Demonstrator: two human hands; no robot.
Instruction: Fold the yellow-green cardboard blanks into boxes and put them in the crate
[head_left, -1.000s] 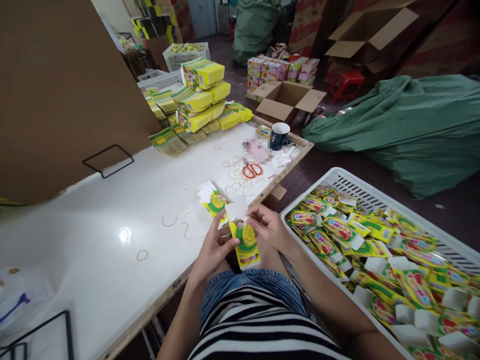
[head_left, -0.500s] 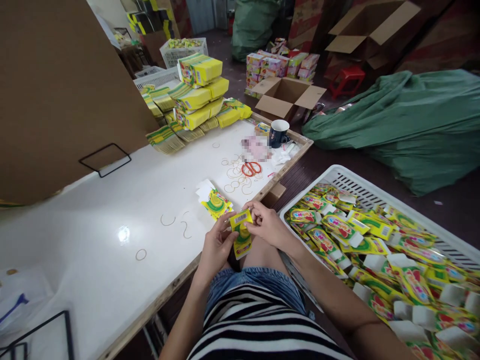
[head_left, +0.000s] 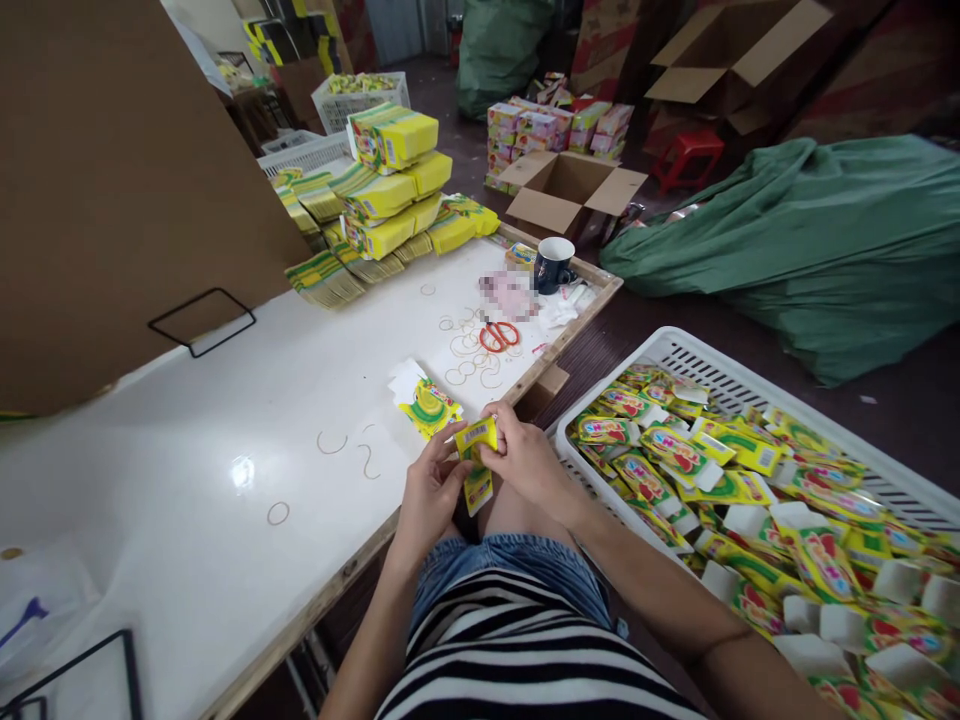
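Over my lap, just off the table edge, I hold a small yellow-green printed carton (head_left: pixel 478 480) with a barcode near its top. My left hand (head_left: pixel 431 485) grips its left side between thumb and fingers. My right hand (head_left: pixel 521 455) pinches its upper right side. Close beyond my left hand, several flat cartons (head_left: pixel 427 403) with white flaps lie on the white table (head_left: pixel 202 480). To my right stands a white plastic basket (head_left: pixel 670 345) heaped with similar cartons (head_left: pixel 679 450), many with an open white end.
Rubber bands (head_left: pixel 465 345) and red-handled scissors (head_left: pixel 499 337) lie on the table near a dark mug (head_left: pixel 554 266). Bundled yellow cartons (head_left: pixel 394 185) are stacked at the back. An open cardboard box (head_left: pixel 559 200) and a green sack (head_left: pixel 817 240) are on the floor beyond.
My right hand has shifted slightly up and left along the carton's upper side. The carton is turned a little, showing a narrower face. The camera view has moved slightly.
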